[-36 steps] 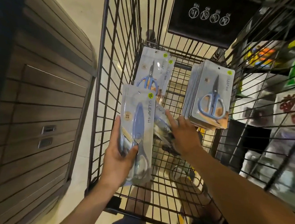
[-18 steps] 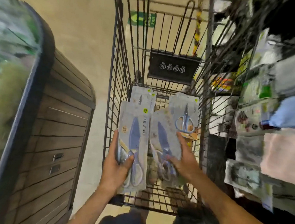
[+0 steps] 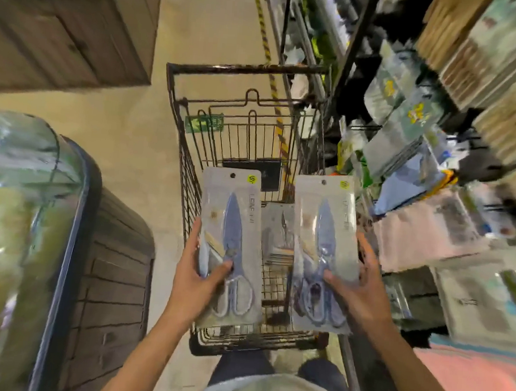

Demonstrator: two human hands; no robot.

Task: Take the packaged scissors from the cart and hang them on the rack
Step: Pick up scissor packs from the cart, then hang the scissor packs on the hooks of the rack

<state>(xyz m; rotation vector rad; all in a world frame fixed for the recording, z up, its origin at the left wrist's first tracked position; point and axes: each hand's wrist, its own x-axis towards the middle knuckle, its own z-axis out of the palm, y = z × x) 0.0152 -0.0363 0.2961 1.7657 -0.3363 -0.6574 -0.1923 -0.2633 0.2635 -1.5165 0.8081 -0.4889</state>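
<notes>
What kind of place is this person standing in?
Most likely a shop aisle during restocking. A wire cart stands on the floor, a rack of hanging packaged goods runs along the right, and each hand holds a retail pack of scissors with a hang hole.

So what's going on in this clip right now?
A person stands at a wire shopping cart in a store aisle, holding one packaged pair of blue scissors in each hand. The left hand grips the left scissors pack, and the right hand grips the right scissors pack. Both are held upright above the cart. More packs remain inside. The merchandise rack is to the right; nothing is hung yet.
</notes>
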